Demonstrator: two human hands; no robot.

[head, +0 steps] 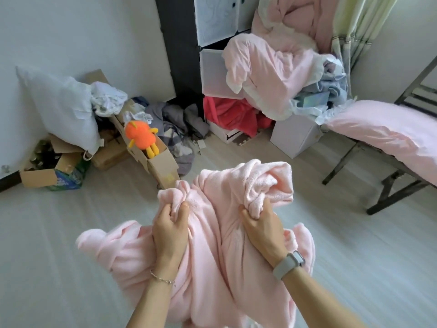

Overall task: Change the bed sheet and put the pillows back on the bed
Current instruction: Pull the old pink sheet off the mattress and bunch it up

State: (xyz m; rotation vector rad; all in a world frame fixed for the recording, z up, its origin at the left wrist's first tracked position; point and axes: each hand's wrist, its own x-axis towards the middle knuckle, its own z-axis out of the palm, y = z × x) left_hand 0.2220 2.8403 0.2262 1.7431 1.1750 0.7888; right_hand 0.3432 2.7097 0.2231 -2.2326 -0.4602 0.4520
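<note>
Head view: left hand (170,223) and right hand (259,223) each clench a bunch of the pink sheet (212,245) at 6 o'clock, bed (387,129) at 3 o'clock. Risk: hanging folds could trail underfoot and snag.

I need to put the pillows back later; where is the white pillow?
The white pillow leans against the left wall, atop the cardboard boxes.
</note>
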